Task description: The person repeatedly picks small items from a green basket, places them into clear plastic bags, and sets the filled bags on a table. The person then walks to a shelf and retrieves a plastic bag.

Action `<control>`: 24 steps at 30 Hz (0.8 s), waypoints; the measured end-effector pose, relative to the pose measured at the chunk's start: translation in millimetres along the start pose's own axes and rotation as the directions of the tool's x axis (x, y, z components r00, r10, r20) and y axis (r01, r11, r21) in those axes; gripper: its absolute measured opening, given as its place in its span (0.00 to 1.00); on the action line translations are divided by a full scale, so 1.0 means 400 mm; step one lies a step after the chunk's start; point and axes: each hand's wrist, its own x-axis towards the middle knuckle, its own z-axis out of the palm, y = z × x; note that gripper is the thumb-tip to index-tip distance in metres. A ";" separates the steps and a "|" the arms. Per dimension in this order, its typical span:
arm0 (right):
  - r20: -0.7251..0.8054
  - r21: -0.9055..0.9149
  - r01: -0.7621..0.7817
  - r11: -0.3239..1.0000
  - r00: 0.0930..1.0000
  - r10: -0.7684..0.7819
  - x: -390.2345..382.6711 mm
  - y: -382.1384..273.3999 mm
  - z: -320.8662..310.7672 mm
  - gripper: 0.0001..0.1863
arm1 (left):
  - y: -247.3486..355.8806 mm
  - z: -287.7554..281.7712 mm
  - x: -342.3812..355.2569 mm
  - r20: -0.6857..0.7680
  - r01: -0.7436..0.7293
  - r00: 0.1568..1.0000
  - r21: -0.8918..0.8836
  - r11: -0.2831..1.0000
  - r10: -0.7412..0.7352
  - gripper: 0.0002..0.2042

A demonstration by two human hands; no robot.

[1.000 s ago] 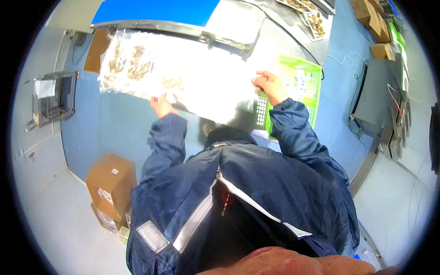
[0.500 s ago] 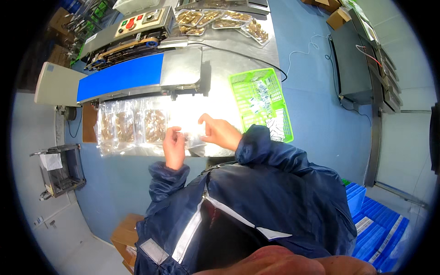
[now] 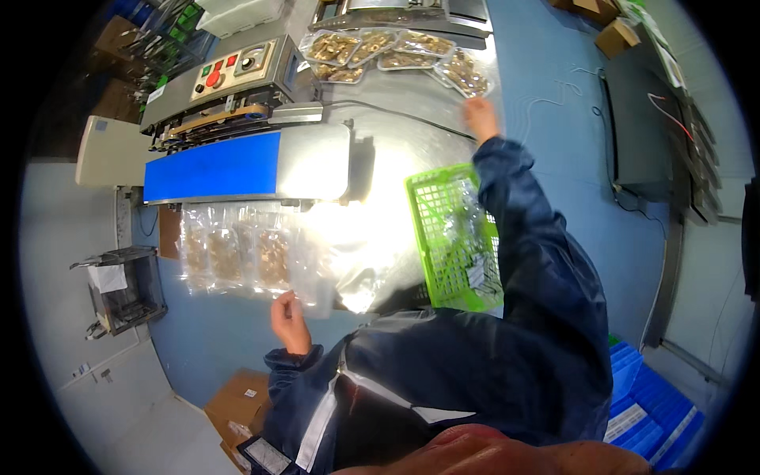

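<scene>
My left hand (image 3: 290, 323) is at the table's near edge, its fingers pinched on the edge of a clear plastic bag (image 3: 315, 289). Beside that bag, to the left, lie several clear bags holding trays of brown food pieces (image 3: 273, 260). Far to the right my right hand (image 3: 481, 119) reaches out over the table, blurred by motion. Its fingertips are at the near corner of a clear tray (image 3: 465, 73) of brown, mushroom-like pieces; whether they grip it cannot be made out. More filled trays (image 3: 332, 49) lie heaped to the left of that one.
A machine with a blue belt (image 3: 214, 168) and a control panel (image 3: 229, 70) stands at the left. Under my right forearm is a green basket (image 3: 427, 237) with small packets (image 3: 467, 214). A black cable (image 3: 404, 113) crosses the steel table. Blue crates (image 3: 661, 423) stand at the lower right.
My right hand has left the bag area and moved far forward and right to the filled trays. My left hand stays near the bags, slightly closer to me. The view has shifted a little.
</scene>
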 end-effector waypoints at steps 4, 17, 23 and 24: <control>-0.243 -0.814 -0.142 0.563 0.964 -0.108 0.274 0.249 -0.208 0.13 | 0.063 0.087 0.027 0.014 0.127 0.992 -0.172 0.977 -0.126 0.06; 0.049 0.760 -0.401 0.512 0.820 0.570 0.172 0.021 -0.081 0.06 | 0.008 0.121 -0.003 0.056 0.061 0.997 -0.134 0.989 -0.054 0.05; -0.014 0.581 -0.430 0.691 0.844 0.536 -0.012 -0.148 -0.117 0.06 | 0.042 0.101 -0.011 0.085 -0.024 0.996 -0.044 0.999 0.027 0.06; -0.035 0.518 -0.415 0.748 0.863 0.503 -0.072 -0.187 -0.133 0.07 | 0.044 0.097 -0.021 0.101 -0.031 0.994 -0.023 0.999 0.033 0.06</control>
